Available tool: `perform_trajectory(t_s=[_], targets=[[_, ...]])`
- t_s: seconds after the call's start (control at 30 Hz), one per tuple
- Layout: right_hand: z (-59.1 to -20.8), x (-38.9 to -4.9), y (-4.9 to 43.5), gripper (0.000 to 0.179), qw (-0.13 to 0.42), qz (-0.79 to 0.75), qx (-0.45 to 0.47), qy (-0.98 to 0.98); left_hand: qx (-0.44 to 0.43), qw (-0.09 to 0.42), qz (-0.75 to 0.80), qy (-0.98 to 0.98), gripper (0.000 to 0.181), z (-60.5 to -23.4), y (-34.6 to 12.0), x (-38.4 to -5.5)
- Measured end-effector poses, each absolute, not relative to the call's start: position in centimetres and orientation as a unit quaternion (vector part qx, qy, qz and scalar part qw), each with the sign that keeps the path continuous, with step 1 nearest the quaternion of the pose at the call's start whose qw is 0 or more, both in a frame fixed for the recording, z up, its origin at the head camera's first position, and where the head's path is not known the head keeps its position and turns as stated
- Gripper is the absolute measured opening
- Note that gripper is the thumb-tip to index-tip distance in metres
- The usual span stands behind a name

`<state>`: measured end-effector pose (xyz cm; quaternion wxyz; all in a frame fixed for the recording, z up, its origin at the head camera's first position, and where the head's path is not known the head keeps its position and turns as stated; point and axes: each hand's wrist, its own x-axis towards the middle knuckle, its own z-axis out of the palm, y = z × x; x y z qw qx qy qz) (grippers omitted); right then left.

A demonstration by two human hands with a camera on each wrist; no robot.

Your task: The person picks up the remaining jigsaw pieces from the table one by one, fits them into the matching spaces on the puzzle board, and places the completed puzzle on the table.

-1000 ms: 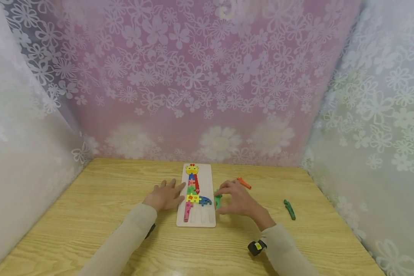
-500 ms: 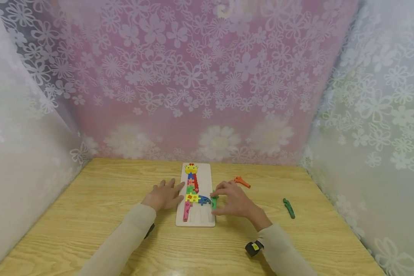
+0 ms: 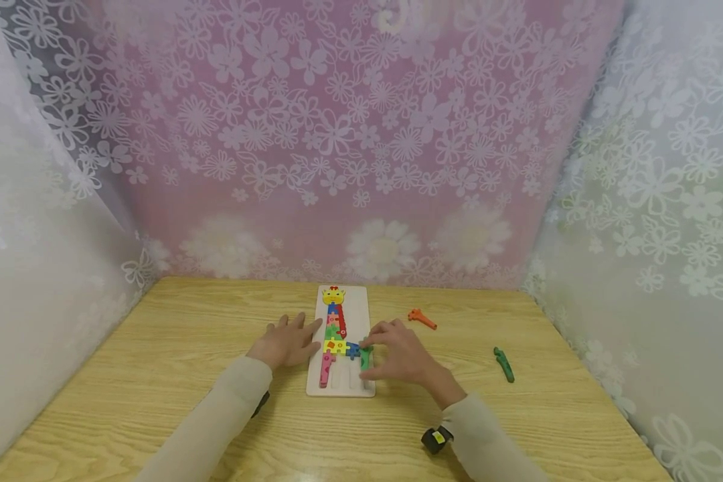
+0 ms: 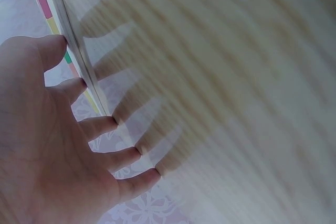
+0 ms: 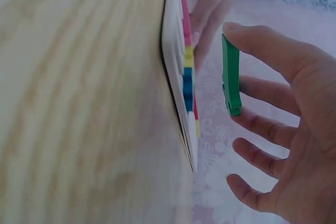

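A pale wooden giraffe puzzle board (image 3: 354,301) lies on the table, with a yellow head, coloured neck and body pieces and a pink leg (image 3: 325,371) set in it. My left hand (image 3: 282,343) rests at the board's left edge, fingers spread, thumb and fingertips touching the edge and tabletop. My right hand (image 3: 405,355) pinches a green puzzle piece (image 5: 231,77) between thumb and fingers. In the right wrist view this piece is held clear above the board. From the head view it overlaps the right end of the blue body piece (image 3: 353,350).
An orange puzzle piece (image 3: 422,318) lies on the table to the right, behind my right hand. Farther right is a dark green piece (image 3: 503,365). Floral curtains (image 3: 361,167) surround the wooden table (image 3: 217,301) at the back and both sides.
My right hand has moved left, bringing the green piece from beside the board's right edge to over the board. The left hand has stayed in place.
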<state>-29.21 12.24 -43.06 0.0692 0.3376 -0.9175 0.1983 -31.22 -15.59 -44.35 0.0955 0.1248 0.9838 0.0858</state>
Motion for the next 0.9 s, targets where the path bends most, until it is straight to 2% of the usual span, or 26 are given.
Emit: perform_trajectory(t_s=[0.47,0.9], targets=[[-44.0,-28.2,9.4,0.046,0.079,0.146,0.349,-0.922,0.126,0.096,0.086,0.984,0.062,-44.4,-15.7,-31.2],[-43.6,-27.6,7.4,0.050,0.057,0.134,0.308,-0.940,0.133,0.096,0.084,0.983,0.062,-44.3,-15.7,-31.1]])
